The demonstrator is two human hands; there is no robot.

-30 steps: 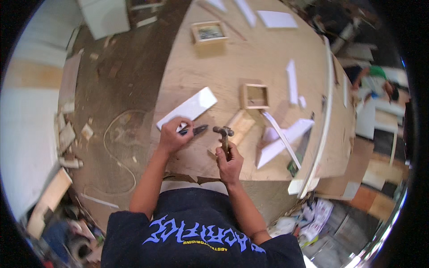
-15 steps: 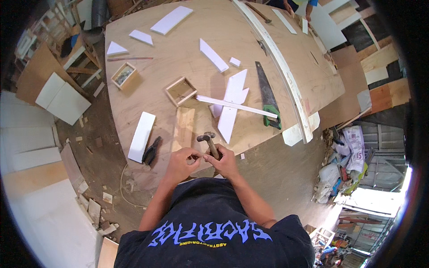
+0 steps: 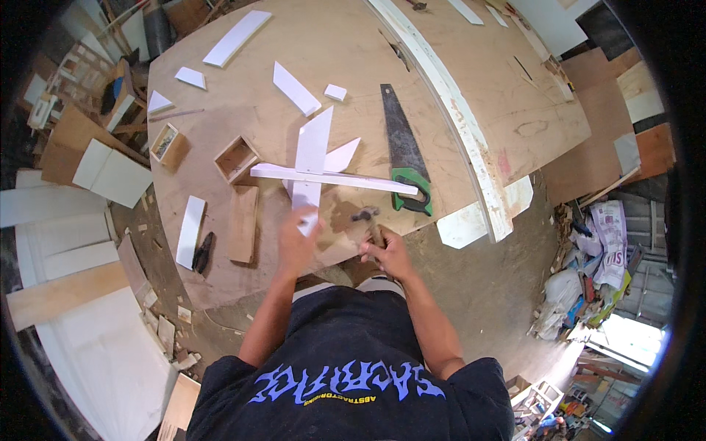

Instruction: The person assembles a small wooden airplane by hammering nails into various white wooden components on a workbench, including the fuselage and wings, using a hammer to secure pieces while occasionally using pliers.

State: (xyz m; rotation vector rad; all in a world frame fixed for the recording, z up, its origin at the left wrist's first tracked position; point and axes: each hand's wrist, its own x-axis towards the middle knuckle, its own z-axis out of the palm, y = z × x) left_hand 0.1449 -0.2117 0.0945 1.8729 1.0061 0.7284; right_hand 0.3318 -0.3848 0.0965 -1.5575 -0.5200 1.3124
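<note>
My right hand (image 3: 388, 255) is closed around the wooden handle of a hammer (image 3: 365, 214), its metal head up over the table's front edge. My left hand (image 3: 296, 239), smeared by motion, is at the near end of a white board (image 3: 314, 140). Whether its fingers grip the board cannot be made out. Across that board lies a long narrow white strip (image 3: 346, 181), with another angled white piece (image 3: 343, 156) partly under them. The strip's right end reaches the green handle of a handsaw (image 3: 403, 140).
On the plywood table (image 3: 507, 121) are an open wooden box (image 3: 237, 159), a smaller box of small metal bits (image 3: 169, 147), a plain wood block (image 3: 243, 224), black-handled pliers (image 3: 203, 252) and several white offcuts. A long white beam (image 3: 448, 110) crosses the right side.
My left hand has parted from my right hand and moved forward to the white board's near end. The hammer stays in my right hand. The view has shifted, so the table's things appear further left.
</note>
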